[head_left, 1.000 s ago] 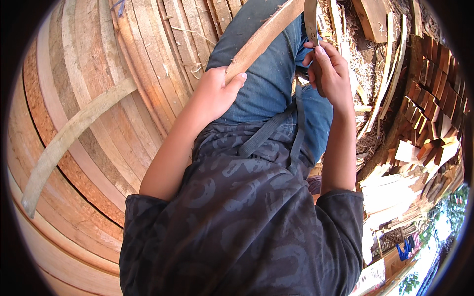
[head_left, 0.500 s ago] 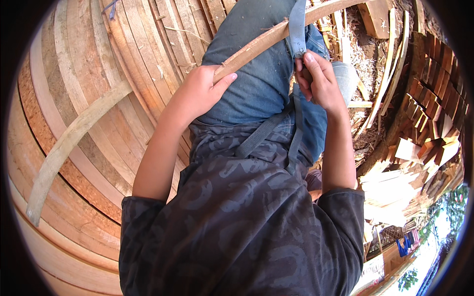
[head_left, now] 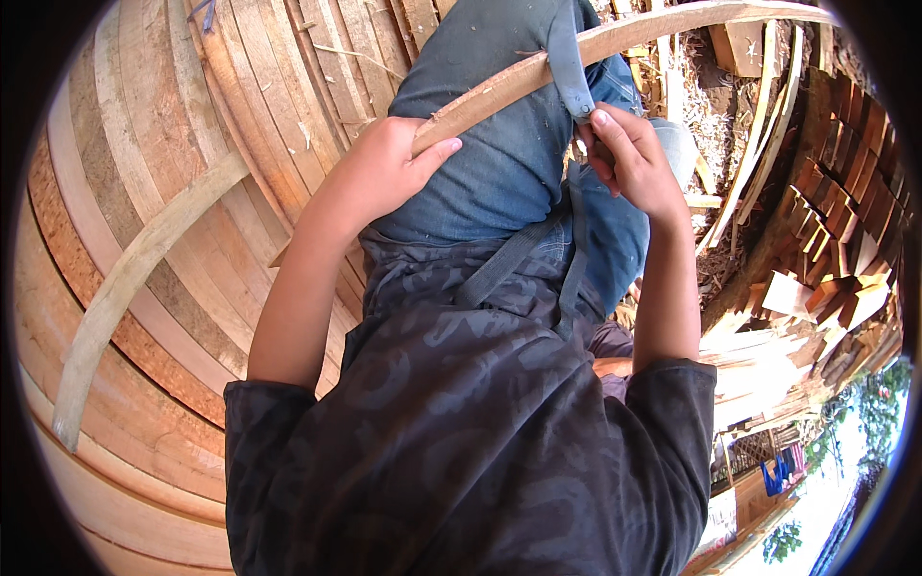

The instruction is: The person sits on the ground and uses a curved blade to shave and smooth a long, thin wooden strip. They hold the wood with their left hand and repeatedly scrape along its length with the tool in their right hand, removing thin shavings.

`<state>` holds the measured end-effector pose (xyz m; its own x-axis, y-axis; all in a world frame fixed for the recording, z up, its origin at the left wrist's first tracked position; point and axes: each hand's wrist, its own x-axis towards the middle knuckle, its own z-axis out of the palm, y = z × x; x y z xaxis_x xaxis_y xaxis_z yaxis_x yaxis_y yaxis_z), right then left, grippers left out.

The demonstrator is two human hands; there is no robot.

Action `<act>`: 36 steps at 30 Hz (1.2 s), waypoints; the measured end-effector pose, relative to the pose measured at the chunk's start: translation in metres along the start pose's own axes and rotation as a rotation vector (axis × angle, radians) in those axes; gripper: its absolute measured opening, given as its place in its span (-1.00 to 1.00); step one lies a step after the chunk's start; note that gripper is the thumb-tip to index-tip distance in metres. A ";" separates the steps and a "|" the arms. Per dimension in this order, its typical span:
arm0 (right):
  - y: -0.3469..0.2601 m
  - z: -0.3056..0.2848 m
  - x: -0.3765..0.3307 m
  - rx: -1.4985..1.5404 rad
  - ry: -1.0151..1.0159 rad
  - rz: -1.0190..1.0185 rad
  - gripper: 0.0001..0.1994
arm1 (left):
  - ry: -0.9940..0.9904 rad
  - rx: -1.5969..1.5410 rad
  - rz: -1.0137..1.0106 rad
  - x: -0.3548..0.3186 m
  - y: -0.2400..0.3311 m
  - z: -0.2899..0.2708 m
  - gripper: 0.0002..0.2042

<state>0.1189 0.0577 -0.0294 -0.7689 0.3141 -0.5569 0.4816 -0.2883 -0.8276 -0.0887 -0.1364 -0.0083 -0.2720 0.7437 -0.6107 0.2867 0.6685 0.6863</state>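
A long curved wooden slat [head_left: 624, 38] runs from my lap up toward the upper right. My left hand [head_left: 384, 173] grips its lower end, thumb laid along the wood, above my jeans-clad thigh [head_left: 490, 163]. My right hand [head_left: 629, 158] is closed on the handle of a grey metal blade [head_left: 569, 67], whose flat blade lies across the slat and points upward. My dark patterned shirt [head_left: 461, 432] fills the lower middle of the view.
Stacked curved wooden planks [head_left: 144, 221] cover the left side, with one pale loose slat [head_left: 134, 278] lying diagonally across them. Wood shavings [head_left: 715, 106] and offcut blocks [head_left: 826, 259] pile up on the right. More split wood [head_left: 759, 365] lies at lower right.
The slat has swung lower and flatter across my lap. My right hand and the blade have slid down along it toward me. My left hand keeps its grip.
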 end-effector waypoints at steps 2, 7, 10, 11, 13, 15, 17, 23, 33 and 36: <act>-0.005 -0.006 0.002 0.114 0.173 -0.018 -0.59 | 0.000 -0.001 0.035 0.004 0.001 0.001 -0.59; -0.010 -0.008 -0.005 -0.083 0.125 -0.029 -0.61 | -0.027 0.051 0.006 0.002 0.001 0.000 -0.60; -0.021 -0.023 -0.011 -0.152 0.073 0.014 -0.61 | -0.046 0.093 0.005 0.003 0.004 -0.003 -0.62; -0.024 -0.030 -0.013 -0.163 0.044 0.040 -0.61 | -0.066 0.107 0.002 0.005 0.005 -0.005 -0.63; -0.021 -0.039 -0.012 -0.057 0.143 0.026 -0.60 | -0.076 0.113 0.033 0.007 0.004 -0.006 -0.63; -0.018 -0.031 -0.012 -0.135 0.084 0.037 -0.60 | -0.062 0.111 0.086 0.008 0.002 -0.005 -0.63; -0.014 -0.022 -0.014 -0.044 0.047 0.074 -0.60 | -0.093 0.143 0.041 0.009 0.010 -0.008 -0.64; -0.010 -0.027 -0.016 -0.030 0.083 0.073 -0.61 | -0.097 0.120 0.042 0.009 0.006 -0.008 -0.66; -0.001 -0.042 -0.009 0.041 0.131 0.024 -0.61 | -0.144 0.122 -0.004 0.012 0.008 -0.012 -0.65; -0.002 -0.018 -0.016 -0.085 -0.017 0.114 -0.61 | -0.118 0.046 -0.016 0.010 0.003 -0.008 -0.63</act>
<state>0.1377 0.0697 -0.0202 -0.7137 0.2682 -0.6471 0.5997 -0.2433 -0.7623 -0.0982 -0.1268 -0.0095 -0.1675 0.7272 -0.6657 0.3253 0.6782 0.6590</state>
